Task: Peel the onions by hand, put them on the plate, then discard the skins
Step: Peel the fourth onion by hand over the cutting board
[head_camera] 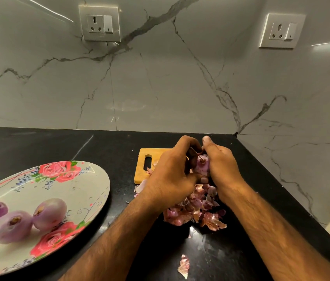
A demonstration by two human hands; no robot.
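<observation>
Both forearms are reaching forward from the lower edge and meeting over the back right of the black surface point(38, 145). The left hand point(172, 173) is lying knuckles-up, its fingers point(188, 144) curling down over the top of a partly skinned onion point(201, 166) and pinching at it. The right hand point(222, 165) is cupping the onion's other side, thumb point(207, 140) pointing up; how its hidden fingers are lying, I cannot tell. The onion is being held between both hands, above the near edge of a wooden cutting board point(145, 159) and a heap of skins point(196, 207). One loose skin point(184, 266) is lying nearer the person. To the left, well apart, a floral plate point(91, 179) is carrying three peeled onions point(12, 226).
</observation>
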